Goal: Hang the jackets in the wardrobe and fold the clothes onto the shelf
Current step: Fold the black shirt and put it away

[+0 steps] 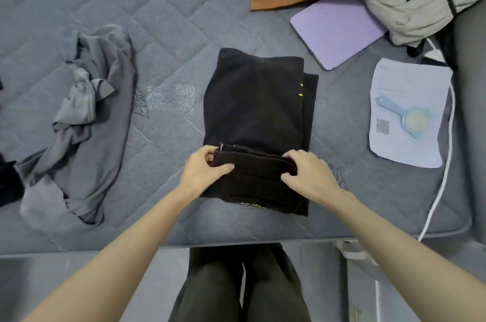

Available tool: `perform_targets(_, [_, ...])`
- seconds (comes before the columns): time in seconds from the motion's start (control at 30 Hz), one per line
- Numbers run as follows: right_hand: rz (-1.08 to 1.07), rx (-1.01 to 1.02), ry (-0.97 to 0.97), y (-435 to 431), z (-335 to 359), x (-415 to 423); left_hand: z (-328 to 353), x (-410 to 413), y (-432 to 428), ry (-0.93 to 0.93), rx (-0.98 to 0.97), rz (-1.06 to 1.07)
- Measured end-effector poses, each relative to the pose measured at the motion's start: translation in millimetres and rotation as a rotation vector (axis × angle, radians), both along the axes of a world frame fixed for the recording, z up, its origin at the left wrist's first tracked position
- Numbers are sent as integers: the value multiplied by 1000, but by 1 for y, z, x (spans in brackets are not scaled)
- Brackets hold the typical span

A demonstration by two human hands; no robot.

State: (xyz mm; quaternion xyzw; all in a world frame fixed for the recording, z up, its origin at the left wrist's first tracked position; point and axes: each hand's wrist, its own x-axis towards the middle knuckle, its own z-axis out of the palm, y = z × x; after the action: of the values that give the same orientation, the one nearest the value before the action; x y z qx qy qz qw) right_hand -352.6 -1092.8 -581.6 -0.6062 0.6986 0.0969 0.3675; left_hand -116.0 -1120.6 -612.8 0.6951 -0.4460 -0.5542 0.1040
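The left hand (203,166) and right hand (305,169) each pinch one end of a raised crosswise fold at the near end of the black garment (255,101). Their fingers curl over it. The garment lies on the mattress (171,58), its long axis running straight away, so most of its length lies beyond the grip. Neither hand looks nearer.

Both hands — left hand (204,167), right hand (307,174) — grip black garment's (257,111) fold near mattress (163,32) front edge.
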Motion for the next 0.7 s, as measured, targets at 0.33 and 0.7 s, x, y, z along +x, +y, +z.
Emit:
perform_targets(0.33, [275, -248, 171, 43, -72, 28, -56, -36, 47, -576, -577, -952])
perform_targets(0.7, [549, -202, 246, 54, -113, -8, -100, 6, 46, -788, -672, -1315])
